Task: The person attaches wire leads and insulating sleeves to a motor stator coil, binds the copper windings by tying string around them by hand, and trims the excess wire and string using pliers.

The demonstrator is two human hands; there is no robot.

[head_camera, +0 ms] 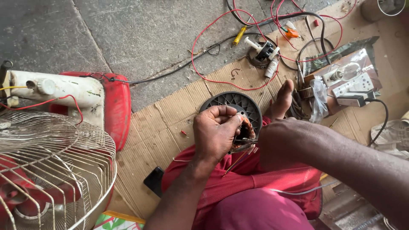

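**Two hands on one motor winding, floor workspace**

One sheet of corrugated cardboard [170, 123] is laid over the grey stone floor [140, 34]. One fan [55, 127] with a wire guard and a white-and-red body is seen at the left edge. One red cloth [238, 179] is spread over the lap. One round dark plastic fan housing [238, 104] is propped on the cardboard, just behind the hands. One test board [349, 81], fitted with one bulb and one white socket block, is set at upper right. Loops of red wire [200, 55] are strewn across floor and cardboard; the exact number cannot be counted. One bare foot [282, 100] is rested beside the housing.

The left hand [215, 134] is closed around one copper motor winding [246, 132], held over the lap in front of the housing. The right hand [277, 142] is pressed against the winding's right side; its fingers are hidden, so its grip cannot be told.
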